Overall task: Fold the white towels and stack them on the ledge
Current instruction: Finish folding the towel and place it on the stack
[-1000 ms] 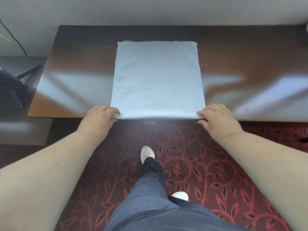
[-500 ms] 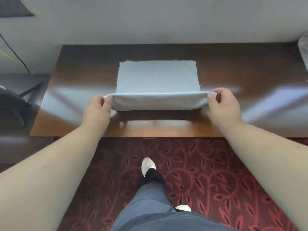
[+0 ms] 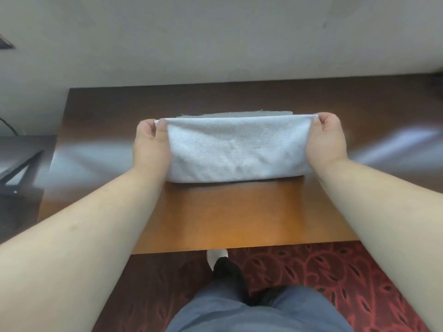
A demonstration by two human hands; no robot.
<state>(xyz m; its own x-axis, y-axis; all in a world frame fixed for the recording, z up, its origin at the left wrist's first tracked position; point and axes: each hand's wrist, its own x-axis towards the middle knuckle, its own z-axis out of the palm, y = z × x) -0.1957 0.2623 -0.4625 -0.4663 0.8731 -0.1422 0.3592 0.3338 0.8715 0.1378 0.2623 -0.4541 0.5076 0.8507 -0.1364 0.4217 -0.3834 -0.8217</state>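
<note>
Left hand (image 3: 149,144) and right hand (image 3: 326,140) pinch white towel (image 3: 237,152) corners. Advice: lay carried edge flush on far edge, smooth flat on worktop (image 3: 227,216).

Quick count: one white towel (image 3: 236,149), two hands on it, left (image 3: 149,146) and right (image 3: 327,140), one wooden surface (image 3: 239,212), one patterned red carpet (image 3: 335,279), and one white shoe (image 3: 217,257).
</note>
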